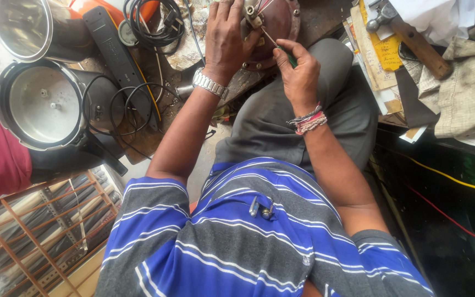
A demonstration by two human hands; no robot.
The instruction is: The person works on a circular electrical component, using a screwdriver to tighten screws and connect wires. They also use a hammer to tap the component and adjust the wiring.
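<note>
Reddish-brown round plate [279, 25] steadied by left hand [226, 41]; right hand [298, 74] fingers pinching a green-handled screwdriver [281, 50]

This looks like a small appliance repair workshop. Opened steel cooker pots [42, 104] sit on a scarred, cluttered surface [155, 118] among coiled black cables [149, 25], a wooden-handled hammer [413, 41] and loose papers [377, 55]. A rack of metal strips [39, 231] stands beside it.
</note>
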